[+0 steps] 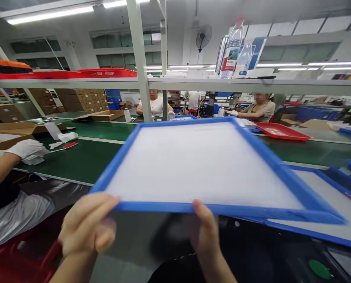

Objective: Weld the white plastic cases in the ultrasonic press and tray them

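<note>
A wide blue tray with a flat white surface inside its rim is held up in front of me, slightly blurred by motion. My left hand is closed on its near left corner, the fingers over the rim. At the middle of the near rim, my right hand grips with the thumb on top; its other fingers are mostly hidden beneath. To the right, under the raised tray's corner, lies another blue-rimmed tray with a white surface.
A co-worker's gloved hand is at the left, beside a red-handled tool. The green conveyor belt runs across. A red tray sits beyond, right. A shelf with bottles spans above. Two more people sit across.
</note>
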